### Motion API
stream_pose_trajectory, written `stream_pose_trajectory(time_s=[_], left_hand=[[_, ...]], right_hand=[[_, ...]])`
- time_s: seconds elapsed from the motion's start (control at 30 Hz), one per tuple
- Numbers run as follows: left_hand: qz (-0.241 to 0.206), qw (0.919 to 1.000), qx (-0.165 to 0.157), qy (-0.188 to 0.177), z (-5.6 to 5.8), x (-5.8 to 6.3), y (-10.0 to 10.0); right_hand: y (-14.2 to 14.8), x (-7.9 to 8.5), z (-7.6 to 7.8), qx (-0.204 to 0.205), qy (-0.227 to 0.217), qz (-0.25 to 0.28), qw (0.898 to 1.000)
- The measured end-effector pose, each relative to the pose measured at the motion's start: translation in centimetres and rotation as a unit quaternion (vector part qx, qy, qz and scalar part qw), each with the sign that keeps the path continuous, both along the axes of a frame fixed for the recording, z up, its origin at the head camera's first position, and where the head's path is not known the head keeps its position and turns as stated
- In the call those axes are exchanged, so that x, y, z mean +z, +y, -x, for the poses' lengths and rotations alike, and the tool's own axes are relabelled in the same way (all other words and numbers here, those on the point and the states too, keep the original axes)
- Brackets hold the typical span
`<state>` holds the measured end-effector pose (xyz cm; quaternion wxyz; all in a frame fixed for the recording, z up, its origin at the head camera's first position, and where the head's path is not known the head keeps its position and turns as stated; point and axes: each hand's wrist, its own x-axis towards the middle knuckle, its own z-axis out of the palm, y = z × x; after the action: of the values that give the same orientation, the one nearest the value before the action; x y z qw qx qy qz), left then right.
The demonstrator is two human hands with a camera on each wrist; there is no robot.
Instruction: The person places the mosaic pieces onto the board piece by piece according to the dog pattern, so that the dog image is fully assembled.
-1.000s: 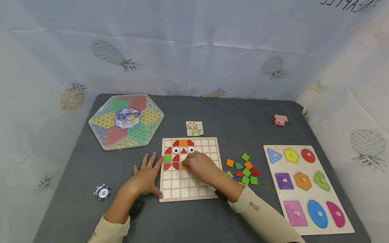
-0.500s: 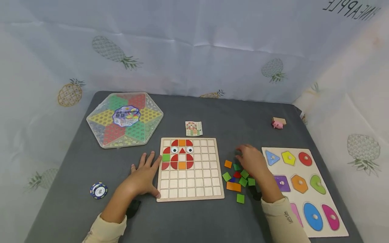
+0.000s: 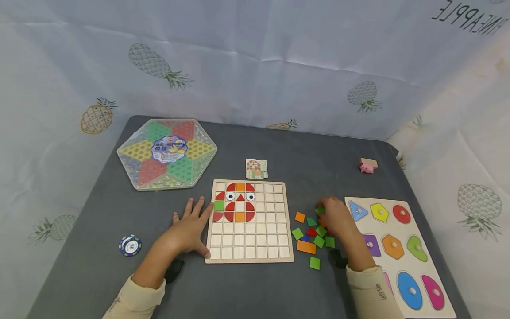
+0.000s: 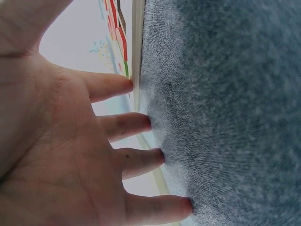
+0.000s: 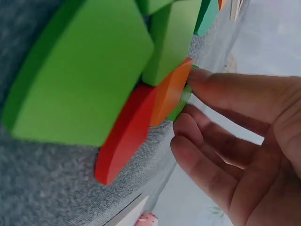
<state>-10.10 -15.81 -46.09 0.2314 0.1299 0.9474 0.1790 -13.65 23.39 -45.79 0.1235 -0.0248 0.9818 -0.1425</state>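
Note:
My left hand [image 3: 186, 231] lies spread at the left side of a wooden grid board [image 3: 272, 239], thumb at its near-left corner and index fingertip at its left edge. In the left wrist view, the straight fingers [image 4: 136, 161] reach down to the dark cloth. On the board, red quarter-round pieces, orange squares, a green square [image 3: 219, 205] and two eye pieces [image 3: 230, 196] form a face-like pattern. My right hand [image 3: 336, 217] is at the far side of the loose tiles, pinching a green square tile [image 5: 180, 104] between thumb and fingers, close to an orange tile [image 5: 170, 94].
Several loose tiles, with an orange rectangle [image 3: 306, 247] among them, lie right of the board. Beyond it is a pattern card [image 3: 256, 169]. A shape puzzle [image 3: 392, 228] stands right, a hexagonal game box [image 3: 167, 154] back left, poker chips [image 3: 129, 245] left, a pink pig [image 3: 366, 167] back right.
My right hand has left the board, where an orange square now shows in the pattern, and moved right to the loose tiles, onto a green square. My left hand stays at the board's edge.

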Motion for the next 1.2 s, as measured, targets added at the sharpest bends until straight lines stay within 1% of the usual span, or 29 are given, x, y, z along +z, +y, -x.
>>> stream_pose_trajectory(time_s=[0.07,0.17,0.23,0.3,0.4,0.47,0.6,0.67,0.7,0.77,0.83,0.93,1.07,1.2], left_hand=[[0.003,1.0,0.0,-0.003,0.0,-0.1,0.0],[0.007,1.0,0.001,-0.006,0.0,-0.1,0.0],[0.009,0.9999,0.0,-0.005,0.0,-0.1,0.0],[0.011,0.9999,-0.002,-0.004,0.1,0.0,0.1],[0.011,0.9999,-0.004,-0.004,0.2,0.1,0.1],[0.012,0.9999,-0.006,-0.006,0.3,0.1,0.2],[0.016,0.9998,-0.005,-0.005,0.3,0.1,0.2],[0.019,0.9998,-0.004,-0.004,0.2,0.1,0.2],[0.019,0.9998,-0.004,-0.003,0.2,0.1,0.2],[0.019,0.9998,-0.003,-0.004,0.2,0.1,0.2],[0.016,0.9998,-0.002,-0.006,0.2,0.1,0.2],[0.015,0.9999,-0.001,-0.007,0.3,0.1,0.2],[0.014,0.9999,-0.002,-0.005,0.2,0.2,0.2],[0.013,0.9999,0.0,-0.005,0.2,0.1,0.2]], right_hand=[[0.1,-0.2,0.0,0.003,0.002,-0.007,1.0],[-0.3,-0.2,-0.1,0.01,0.02,-0.009,1.0],[-1.1,0.0,-0.2,0.023,0.044,0.01,0.999],[-2.7,0.2,-0.5,0.049,0.068,0.039,0.996],[-5.8,0.5,-1.2,0.113,0.094,0.075,0.986],[-8.0,0.4,-1.7,0.161,0.101,0.085,0.978],[-12.2,0.0,-2.7,0.261,0.108,0.072,0.956],[-13.8,-0.3,-3.0,0.298,0.108,0.062,0.947],[-14.4,-0.3,-3.1,0.309,0.11,0.058,0.943],[-15.4,-0.4,-3.1,0.316,0.112,0.055,0.94],[-16.1,-0.3,-3.0,0.315,0.116,0.056,0.94],[-16.7,-0.2,-2.9,0.324,0.115,0.052,0.938],[-17.2,-0.5,-3.0,0.34,0.111,0.033,0.933],[-17.5,-0.8,-3.0,0.332,0.119,0.02,0.936]])
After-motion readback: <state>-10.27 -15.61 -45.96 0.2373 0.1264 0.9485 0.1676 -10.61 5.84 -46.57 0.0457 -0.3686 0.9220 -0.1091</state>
